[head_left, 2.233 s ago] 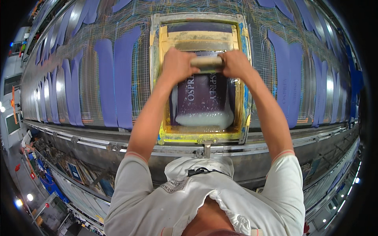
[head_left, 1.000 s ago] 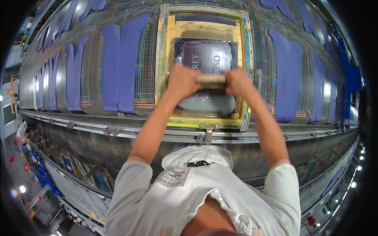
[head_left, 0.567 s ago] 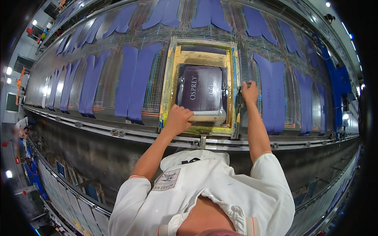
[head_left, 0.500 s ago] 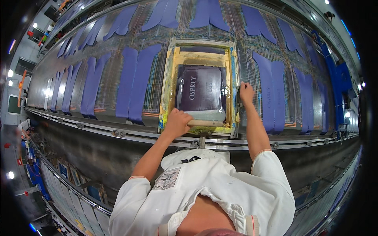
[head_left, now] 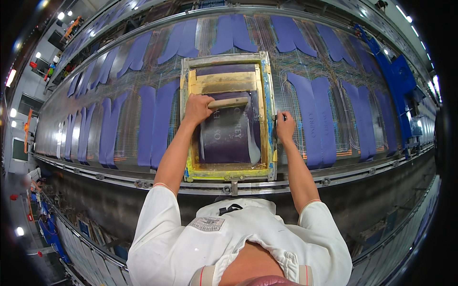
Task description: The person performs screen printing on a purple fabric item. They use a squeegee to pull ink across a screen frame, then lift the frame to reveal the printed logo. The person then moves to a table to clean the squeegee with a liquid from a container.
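A metal-framed screen (head_left: 187, 143) with yellow edging lies on the long table, dark purple inside, with pale lettering and a streak of translucent paste along its right side. My left hand (head_left: 198, 107) is closed on the left end of a pale squeegee bar (head_left: 230, 102), held across the upper part of the dark area. My right hand (head_left: 285, 125) is outside the screen's right edge, fingers curled at a small dark fitting (head_left: 275, 117); what exactly they hold is too small to make out.
Rows of purple cut panels (head_left: 157, 124) lie on the table with its coloured guide lines. A metal rail (head_left: 143, 184) runs along the near edge. A blue machine (head_left: 398, 90) spans the right part. A person in white (head_left: 36, 176) is at the far left.
Both hands were on the squeegee; the right has let go and sits at the frame's side. My left hand has carried the squeegee from the near end to the far end.
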`<action>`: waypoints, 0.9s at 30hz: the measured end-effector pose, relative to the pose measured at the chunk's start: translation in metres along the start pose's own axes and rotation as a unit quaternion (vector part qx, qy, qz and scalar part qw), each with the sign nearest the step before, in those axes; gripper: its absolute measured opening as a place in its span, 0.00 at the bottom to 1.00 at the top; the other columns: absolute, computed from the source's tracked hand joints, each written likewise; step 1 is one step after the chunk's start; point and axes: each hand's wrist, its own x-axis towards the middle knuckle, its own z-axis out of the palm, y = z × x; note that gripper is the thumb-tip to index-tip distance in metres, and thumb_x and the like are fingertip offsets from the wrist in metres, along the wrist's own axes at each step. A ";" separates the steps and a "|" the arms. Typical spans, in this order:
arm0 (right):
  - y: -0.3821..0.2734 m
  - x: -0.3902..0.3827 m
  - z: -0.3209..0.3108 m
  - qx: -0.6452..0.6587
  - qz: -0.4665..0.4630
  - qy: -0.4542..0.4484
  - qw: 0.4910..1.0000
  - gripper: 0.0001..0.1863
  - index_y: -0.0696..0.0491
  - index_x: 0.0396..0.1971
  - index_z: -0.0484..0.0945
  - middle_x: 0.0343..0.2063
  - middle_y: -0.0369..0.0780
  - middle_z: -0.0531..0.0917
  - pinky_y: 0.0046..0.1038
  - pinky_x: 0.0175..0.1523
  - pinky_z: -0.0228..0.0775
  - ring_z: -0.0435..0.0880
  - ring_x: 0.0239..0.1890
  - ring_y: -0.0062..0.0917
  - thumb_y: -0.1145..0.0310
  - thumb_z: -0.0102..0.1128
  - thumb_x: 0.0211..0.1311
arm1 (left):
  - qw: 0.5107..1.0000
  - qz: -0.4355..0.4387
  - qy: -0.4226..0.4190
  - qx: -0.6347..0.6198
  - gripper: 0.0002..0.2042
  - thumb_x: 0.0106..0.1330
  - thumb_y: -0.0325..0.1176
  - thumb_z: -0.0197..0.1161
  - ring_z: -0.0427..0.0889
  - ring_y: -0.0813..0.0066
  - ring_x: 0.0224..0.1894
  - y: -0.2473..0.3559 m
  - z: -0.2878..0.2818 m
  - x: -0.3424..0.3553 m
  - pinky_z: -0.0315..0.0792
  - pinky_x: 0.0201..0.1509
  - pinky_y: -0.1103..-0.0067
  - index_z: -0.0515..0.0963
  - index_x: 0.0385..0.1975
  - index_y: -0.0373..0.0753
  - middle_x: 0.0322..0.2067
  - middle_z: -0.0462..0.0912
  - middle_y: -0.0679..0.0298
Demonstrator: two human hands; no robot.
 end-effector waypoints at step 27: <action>0.045 0.035 -0.003 0.065 0.014 -0.063 0.996 0.16 0.61 0.33 0.80 0.28 0.43 0.83 0.33 0.41 0.69 0.76 0.31 0.26 0.60 0.61 0.66 | 0.985 -0.074 -0.115 0.101 0.11 0.46 0.38 0.74 0.80 0.70 0.37 0.128 0.028 -0.126 0.66 0.48 0.70 0.82 0.30 0.48 0.28 0.82 0.72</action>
